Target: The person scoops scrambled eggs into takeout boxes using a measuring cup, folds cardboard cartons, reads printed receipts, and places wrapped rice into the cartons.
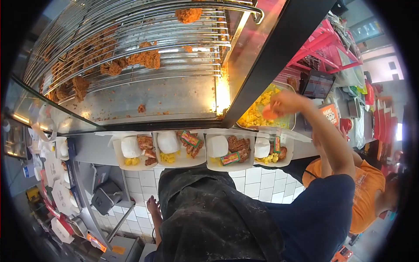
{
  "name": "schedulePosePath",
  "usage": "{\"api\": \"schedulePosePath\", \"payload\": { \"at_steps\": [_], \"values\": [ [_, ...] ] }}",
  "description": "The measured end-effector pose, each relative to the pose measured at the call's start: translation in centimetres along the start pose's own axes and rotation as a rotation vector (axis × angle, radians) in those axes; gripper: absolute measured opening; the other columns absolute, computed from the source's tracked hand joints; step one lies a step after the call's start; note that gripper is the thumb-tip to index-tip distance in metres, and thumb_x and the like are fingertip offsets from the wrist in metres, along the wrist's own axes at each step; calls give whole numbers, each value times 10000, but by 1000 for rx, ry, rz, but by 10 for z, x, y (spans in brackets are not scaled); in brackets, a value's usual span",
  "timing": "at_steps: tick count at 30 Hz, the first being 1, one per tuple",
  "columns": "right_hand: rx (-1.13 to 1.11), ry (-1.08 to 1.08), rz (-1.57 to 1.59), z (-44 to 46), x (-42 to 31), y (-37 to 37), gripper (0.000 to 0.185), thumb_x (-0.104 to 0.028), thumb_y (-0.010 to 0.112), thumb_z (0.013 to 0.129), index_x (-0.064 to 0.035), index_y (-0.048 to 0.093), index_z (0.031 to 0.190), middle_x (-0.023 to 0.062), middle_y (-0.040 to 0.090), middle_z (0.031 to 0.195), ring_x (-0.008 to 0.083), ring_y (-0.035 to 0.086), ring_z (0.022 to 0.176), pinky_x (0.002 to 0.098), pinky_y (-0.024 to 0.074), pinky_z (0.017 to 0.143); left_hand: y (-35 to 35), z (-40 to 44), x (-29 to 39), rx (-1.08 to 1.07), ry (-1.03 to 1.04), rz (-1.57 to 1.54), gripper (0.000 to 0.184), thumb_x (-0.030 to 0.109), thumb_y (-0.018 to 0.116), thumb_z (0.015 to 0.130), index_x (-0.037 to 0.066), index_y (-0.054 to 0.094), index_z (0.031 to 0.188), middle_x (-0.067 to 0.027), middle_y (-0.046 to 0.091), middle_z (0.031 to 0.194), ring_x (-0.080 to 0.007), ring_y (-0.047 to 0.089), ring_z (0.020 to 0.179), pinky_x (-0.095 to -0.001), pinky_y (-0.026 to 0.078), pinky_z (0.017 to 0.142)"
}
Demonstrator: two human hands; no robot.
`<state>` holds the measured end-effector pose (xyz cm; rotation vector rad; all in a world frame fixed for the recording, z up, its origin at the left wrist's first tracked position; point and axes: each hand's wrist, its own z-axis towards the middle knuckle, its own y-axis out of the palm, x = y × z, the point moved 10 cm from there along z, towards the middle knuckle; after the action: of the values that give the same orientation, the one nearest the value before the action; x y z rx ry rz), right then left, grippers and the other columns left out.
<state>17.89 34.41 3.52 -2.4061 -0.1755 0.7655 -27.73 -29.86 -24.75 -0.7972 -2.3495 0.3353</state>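
Note:
My right hand (pixel 283 104) is closed round an orange object (pixel 269 112), perhaps a small scoop, over a basket (pixel 287 121) of yellow food pieces (pixel 252 114). My left hand (pixel 153 205) hangs low beside the dark apron (pixel 209 214), its fingers slightly apart and nothing seen in them. Between body and glass case stand several open boxes in a row, including one box (pixel 214 163) near the middle. They hold white wrapped portions (pixel 217 146), fried chicken (pixel 238 145) and yellow pieces; some have green-and-red sachets (pixel 231 158).
A heated case (pixel 174 100) with wire racks and fried chicken stands in front. Another person in an orange shirt (pixel 366 192) is close at the right, beside a pink basket (pixel 327 46) and a dark screen (pixel 317 84). A grey bin (pixel 104 198) stands lower left.

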Motion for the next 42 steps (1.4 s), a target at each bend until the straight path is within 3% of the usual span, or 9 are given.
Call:
{"api": "schedulePosePath", "payload": {
  "at_steps": [2, 8, 12, 14, 19, 21, 24, 38, 42],
  "values": [
    [-65, -153, -426, 8, -1, 49, 125, -114, 542, 810, -29, 619, 861, 173, 659, 806, 367, 637, 806, 441, 477, 673, 11, -4, 18, -18, 37, 5, 601, 422, 641, 854, 95, 439, 1316, -139, 551, 1247, -265, 610, 923, -390, 485, 720],
    [218, -58, -327, 6, 13, -18, 156, -133, 576, 809, -12, 627, 894, 227, 646, 874, 387, 622, 836, 462, 476, 725, 47, -4, 65, -142, 111, 86, 550, 357, 616, 893, 62, 426, 1316, -163, 554, 1226, -257, 633, 884, -345, 523, 639],
    [383, -32, -273, 7, 1, -45, 86, -66, 574, 778, 11, 604, 802, 227, 634, 727, 412, 631, 689, 453, 493, 590, 55, 1, 91, -174, 163, 85, 552, 352, 623, 889, 50, 431, 1309, -154, 570, 1190, -249, 635, 884, -349, 527, 654],
    [498, -284, -532, 14, -20, -19, 63, -49, 574, 766, -7, 611, 794, 228, 648, 755, 400, 643, 720, 465, 495, 621, 59, 0, 95, -200, 172, 86, 542, 346, 624, 887, 56, 435, 1304, -143, 580, 1163, -238, 638, 866, -342, 525, 657],
    [173, -57, -540, 12, -28, 2, 117, -55, 560, 785, -4, 624, 869, 218, 657, 807, 407, 636, 772, 499, 479, 678, 68, -1, 80, -244, 132, 147, 559, 390, 622, 873, 70, 463, 1302, -143, 567, 1196, -254, 611, 942, -353, 502, 708],
    [412, 29, -386, -1, -32, -45, 222, -219, 578, 835, -4, 632, 845, 241, 646, 863, 407, 628, 858, 500, 480, 750, 70, 8, 64, -255, 124, 167, 570, 398, 632, 869, 47, 482, 1292, -141, 577, 1176, -226, 595, 905, -321, 478, 690],
    [332, -235, -258, 18, -34, -18, 218, -211, 578, 826, 0, 631, 848, 240, 649, 852, 407, 633, 838, 493, 487, 730, 63, 16, 50, -221, 92, 116, 477, 350, 646, 871, 64, 520, 1231, -95, 613, 1058, -166, 595, 755, -268, 448, 603],
    [520, 7, -204, 20, 20, -6, 133, -127, 538, 851, -5, 593, 852, 241, 630, 865, 408, 608, 847, 482, 457, 721, 53, 1, 60, -231, 68, 205, 549, 401, 618, 868, 55, 490, 1275, -116, 597, 1139, -212, 614, 879, -328, 475, 669],
    [375, 8, -262, 14, 34, 20, 152, -145, 527, 875, 3, 563, 875, 233, 619, 859, 428, 590, 842, 490, 448, 721, 63, 9, 67, -233, 72, 212, 535, 399, 619, 867, 58, 498, 1262, -114, 598, 1139, -204, 613, 870, -325, 472, 676]
  ]
}}
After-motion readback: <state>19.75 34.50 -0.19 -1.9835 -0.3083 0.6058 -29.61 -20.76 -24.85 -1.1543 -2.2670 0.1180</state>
